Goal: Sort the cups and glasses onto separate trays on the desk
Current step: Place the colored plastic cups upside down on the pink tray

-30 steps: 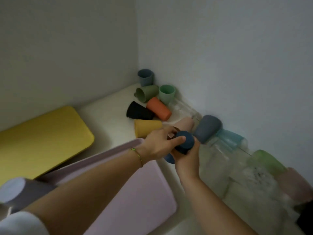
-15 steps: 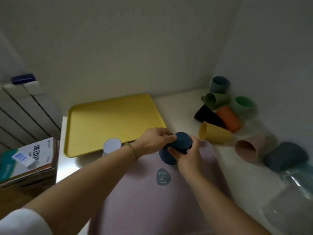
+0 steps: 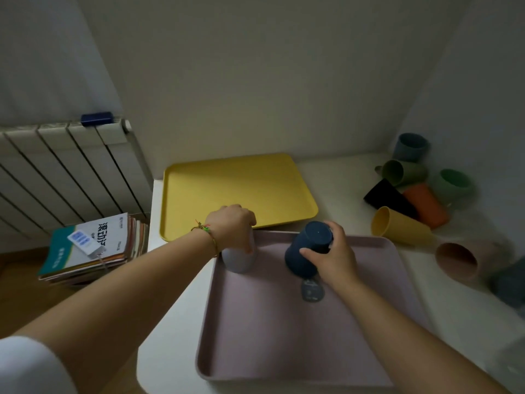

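Two trays, two cups in hand, seven more cups loose on the desk (image 3: pixel 341 177).
The left hand (image 3: pixel 231 227) curls over a pale grey cup (image 3: pixel 238 261) standing in the far left corner of the pink tray (image 3: pixel 284 331). The right hand (image 3: pixel 335 257) grips a dark blue cup (image 3: pixel 305 248), base up and tilted, over the same tray. The yellow tray (image 3: pixel 238 191) lies just behind. Near the right wall are the blue-grey cup (image 3: pixel 410 146), olive cup (image 3: pixel 400 172), green cup (image 3: pixel 451 183), black cup (image 3: pixel 389 199), orange cup (image 3: pixel 426 204), yellow cup (image 3: pixel 400 226) and pink cup (image 3: pixel 463 260).

Home room corner: wall radiator (image 3: pixel 65 172), book stack (image 3: pixel 91 248) on floor, white desk (image 3: pixel 341 177) against plain walls.
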